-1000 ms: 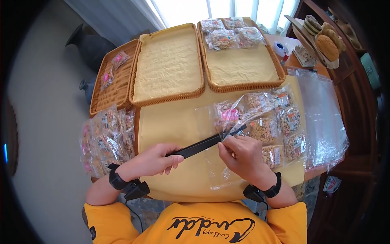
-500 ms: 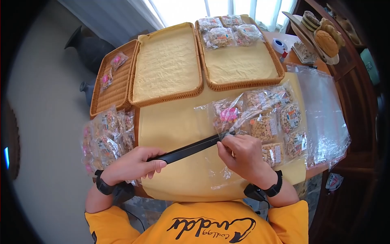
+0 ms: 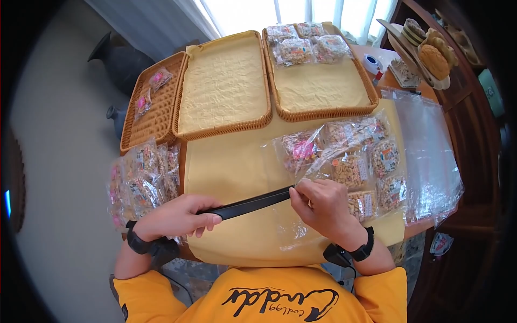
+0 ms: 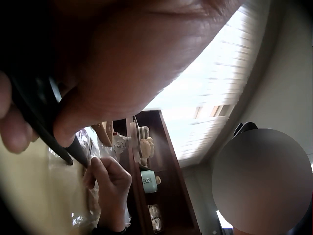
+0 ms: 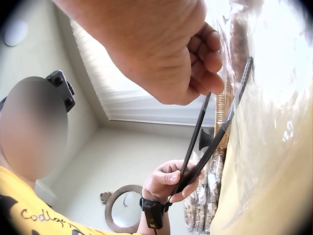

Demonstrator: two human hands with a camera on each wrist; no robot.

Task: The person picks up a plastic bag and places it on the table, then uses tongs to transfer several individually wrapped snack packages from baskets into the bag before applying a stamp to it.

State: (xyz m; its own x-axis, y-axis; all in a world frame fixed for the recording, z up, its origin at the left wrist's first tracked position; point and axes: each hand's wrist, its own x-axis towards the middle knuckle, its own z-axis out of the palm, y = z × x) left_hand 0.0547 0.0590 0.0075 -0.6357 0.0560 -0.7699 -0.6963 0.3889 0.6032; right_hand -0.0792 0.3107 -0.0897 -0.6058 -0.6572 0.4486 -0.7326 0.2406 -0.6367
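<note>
My left hand [image 3: 180, 215] grips one end of a long black two-armed tool [image 3: 250, 205] that looks like tongs. In the right wrist view its two arms [image 5: 215, 139] spread apart from the left hand, and one has a textured tip. My right hand [image 3: 323, 202] has its fingers curled, pinching film of a large clear plastic bag [image 3: 293, 237] close by the tool's far end. That end is hidden behind the right hand in the head view. Inside the bag lie several snack packs [image 3: 349, 168], one with a pink label [image 3: 304, 149].
Three wicker trays stand behind: one with two small packs [image 3: 145, 126], a paper-lined one [image 3: 223, 86], another with several packs [image 3: 296, 51]. A filled bag [image 3: 142, 183] lies left, flat clear bags [image 3: 431, 161] right. Tape [image 3: 370, 63] and a bread board [image 3: 441, 83] sit beyond.
My left hand has drawn the black tool left and toward me, so its tip no longer shows past my right hand. The right hand stays nearly in place at the bag.
</note>
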